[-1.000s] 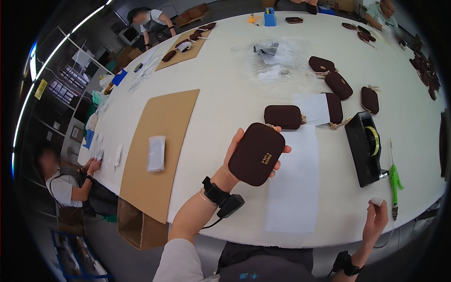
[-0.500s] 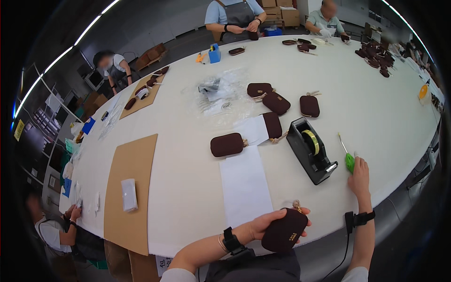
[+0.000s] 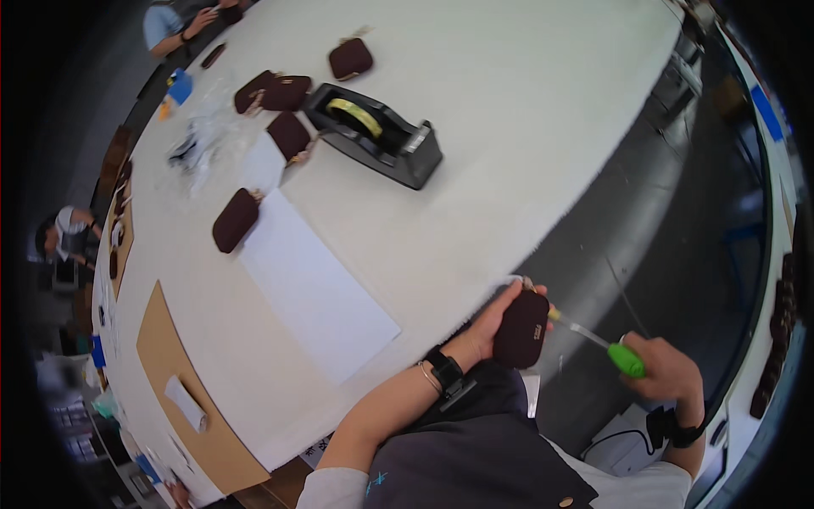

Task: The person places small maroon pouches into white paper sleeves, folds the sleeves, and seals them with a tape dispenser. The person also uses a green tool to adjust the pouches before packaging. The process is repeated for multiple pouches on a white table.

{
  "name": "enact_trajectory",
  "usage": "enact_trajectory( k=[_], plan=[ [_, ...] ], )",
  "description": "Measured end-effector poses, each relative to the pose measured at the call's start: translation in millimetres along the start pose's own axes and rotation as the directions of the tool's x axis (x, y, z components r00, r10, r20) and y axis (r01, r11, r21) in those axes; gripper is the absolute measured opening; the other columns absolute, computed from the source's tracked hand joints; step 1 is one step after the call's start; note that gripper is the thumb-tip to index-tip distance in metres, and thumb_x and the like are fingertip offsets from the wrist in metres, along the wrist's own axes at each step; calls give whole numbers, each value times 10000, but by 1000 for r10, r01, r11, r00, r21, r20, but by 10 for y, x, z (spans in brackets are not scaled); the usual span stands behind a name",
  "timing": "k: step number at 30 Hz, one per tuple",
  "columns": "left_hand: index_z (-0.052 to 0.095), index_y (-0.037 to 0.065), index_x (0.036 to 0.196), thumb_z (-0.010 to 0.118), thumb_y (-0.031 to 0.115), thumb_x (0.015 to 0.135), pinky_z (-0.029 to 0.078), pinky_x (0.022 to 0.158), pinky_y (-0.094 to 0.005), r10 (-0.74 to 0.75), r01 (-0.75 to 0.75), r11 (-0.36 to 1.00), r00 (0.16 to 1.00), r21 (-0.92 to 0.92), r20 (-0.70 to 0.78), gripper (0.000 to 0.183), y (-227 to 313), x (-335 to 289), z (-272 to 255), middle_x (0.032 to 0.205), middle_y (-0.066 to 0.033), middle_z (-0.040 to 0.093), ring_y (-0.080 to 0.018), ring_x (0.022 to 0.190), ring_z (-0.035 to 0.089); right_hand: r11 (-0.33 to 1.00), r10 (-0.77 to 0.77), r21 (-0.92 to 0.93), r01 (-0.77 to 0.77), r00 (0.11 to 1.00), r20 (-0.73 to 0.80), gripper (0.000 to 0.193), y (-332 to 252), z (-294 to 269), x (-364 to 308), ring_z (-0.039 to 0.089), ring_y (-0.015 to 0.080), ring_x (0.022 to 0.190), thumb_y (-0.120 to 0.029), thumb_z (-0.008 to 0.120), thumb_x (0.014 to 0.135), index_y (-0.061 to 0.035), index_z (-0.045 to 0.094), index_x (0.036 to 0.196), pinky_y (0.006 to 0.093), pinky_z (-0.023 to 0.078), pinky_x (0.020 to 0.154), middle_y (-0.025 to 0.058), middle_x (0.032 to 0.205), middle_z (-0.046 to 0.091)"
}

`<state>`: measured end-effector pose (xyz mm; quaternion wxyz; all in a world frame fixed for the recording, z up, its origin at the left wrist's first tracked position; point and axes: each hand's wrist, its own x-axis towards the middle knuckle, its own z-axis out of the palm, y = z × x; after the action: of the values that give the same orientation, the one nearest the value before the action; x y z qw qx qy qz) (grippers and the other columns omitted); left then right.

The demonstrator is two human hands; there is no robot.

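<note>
My left hand [image 3: 485,329] is closed round a dark brown zip pouch [image 3: 521,332], whose light cord loop sticks out at the top. It holds the pouch at the table's front edge. In my right hand [image 3: 668,370] is a screwdriver-like tool [image 3: 626,360] with a green handle and slim metal shaft. The tool's yellowish tip meets the pouch's right edge; whether it touches or passes behind cannot be made out. Farther off lie more brown pouches, one [image 3: 236,220] beside a white paper sheet [image 3: 315,288] and one [image 3: 351,59] beyond the tape dispenser [image 3: 386,153].
The white table [image 3: 526,110] curves away ahead, its edge just left of my hands. Clear plastic bags [image 3: 203,161] lie at the left. A cardboard sheet [image 3: 174,348] carries a white packet [image 3: 185,404]. Other people [image 3: 165,30] stand around the table.
My view has turned to the right. My right hand has lifted the green-handled tool off the table and brought it to the pouch. The left hand keeps hold of the pouch.
</note>
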<state>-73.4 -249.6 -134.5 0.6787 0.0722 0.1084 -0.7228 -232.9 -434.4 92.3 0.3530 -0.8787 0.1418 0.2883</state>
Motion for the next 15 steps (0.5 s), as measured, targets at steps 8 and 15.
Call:
enact_trajectory(
  k=[8,15],
  plan=[
    [522,140,1261,368,585,950,514,867,-487,-94,101,993,988,57,-122,564,1,-89,-249,1203,-152,571,-334,1015,605,987,160,-67,-147,950,268,299,-8,660,-268,610,432,721,-66,599,689,-8,453,943,505,474,660,218,699,612],
    [585,120,1157,461,583,920,560,682,-376,-54,125,967,951,220,-305,534,79,-157,-281,982,-103,642,-274,917,649,983,177,-98,-158,958,227,331,143,659,-78,615,418,740,-69,615,688,-24,453,973,490,474,656,213,714,610]
  ],
)
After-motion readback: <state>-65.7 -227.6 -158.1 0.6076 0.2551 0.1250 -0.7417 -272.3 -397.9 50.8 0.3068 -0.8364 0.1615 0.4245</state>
